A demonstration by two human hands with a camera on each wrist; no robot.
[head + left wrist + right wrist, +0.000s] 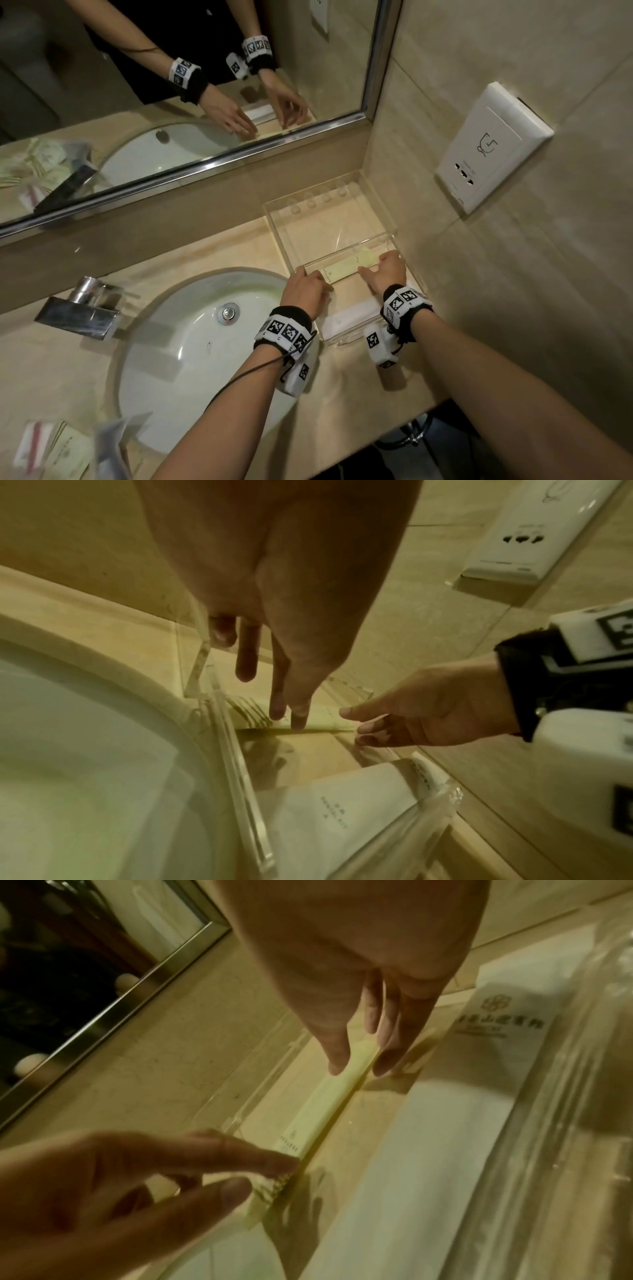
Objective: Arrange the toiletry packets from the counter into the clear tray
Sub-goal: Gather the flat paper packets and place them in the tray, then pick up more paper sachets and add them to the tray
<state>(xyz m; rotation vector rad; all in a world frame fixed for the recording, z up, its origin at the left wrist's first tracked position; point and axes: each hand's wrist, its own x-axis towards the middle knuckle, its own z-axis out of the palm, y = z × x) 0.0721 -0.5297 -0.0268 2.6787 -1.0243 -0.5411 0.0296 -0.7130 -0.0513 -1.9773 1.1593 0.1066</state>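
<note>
A clear tray (pixel 274 219) sits on the counter to the right of the sink, in the corner by the wall. A long pale yellow packet (pixel 346 269) lies across it along a clear divider. My left hand (pixel 308 284) rests straight fingertips (pixel 298 718) on the packet's left, striped end. My right hand (pixel 383 270) pinches the right end between thumb (pixel 337 1064) and fingers (pixel 387 1064). A white packet (pixel 349 317) with small print lies flat in the tray's front part, below both hands. Both packets (pixel 329 1104) (pixel 445 1123) show in the right wrist view.
A round white sink (pixel 191 335) with a chrome tap (pixel 78 311) is to the left. Several more packets (pixel 58 448) are heaped on the counter at the lower left. A mirror (pixel 171 102) runs along the back, and a white wall socket (pixel 489 147) is on the right wall.
</note>
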